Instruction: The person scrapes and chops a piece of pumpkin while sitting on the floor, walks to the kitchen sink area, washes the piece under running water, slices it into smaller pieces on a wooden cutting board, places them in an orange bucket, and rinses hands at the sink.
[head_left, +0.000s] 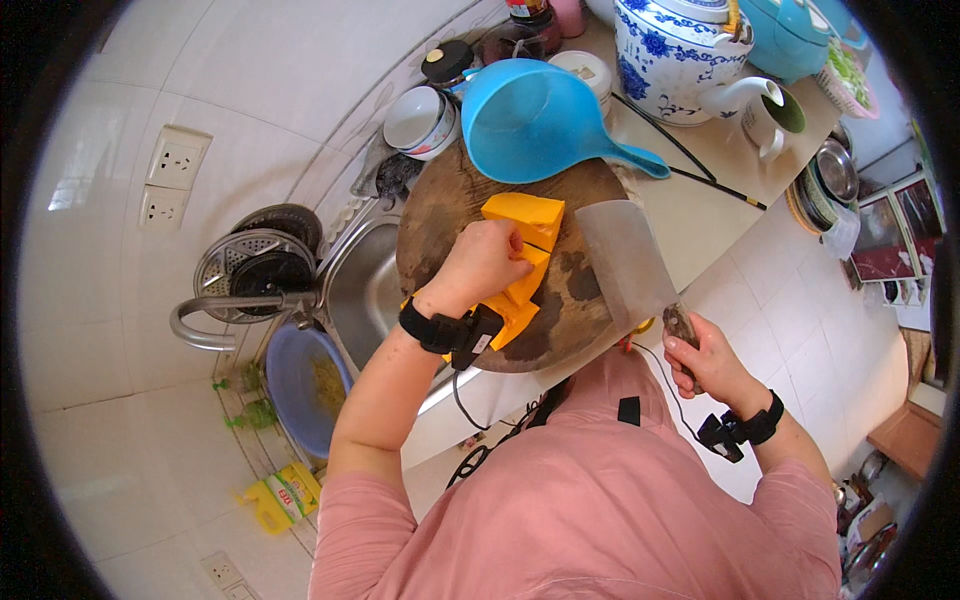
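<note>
Several orange chunks, which look like pumpkin (536, 214), lie in a row on a round wooden chopping board (442, 202). My left hand (491, 259) is over the middle chunks with its fingers curled down at them; whether it grips one is hidden. The wooden handle of a cleaver (626, 259) is in my right hand (705, 356), at the board's right edge. The broad blade points up and left, partly over the board. A black band with a small device is on each wrist.
A blue plastic ladle (525, 120) overlaps the board's far edge. Behind stand stacked bowls (420, 124), a blue-and-white teapot (667, 67) and a mug (772, 124); black sticks (675, 142) lie nearby. Left are a steel sink (367, 277), its faucet (217, 304) and a purple basin (300, 382).
</note>
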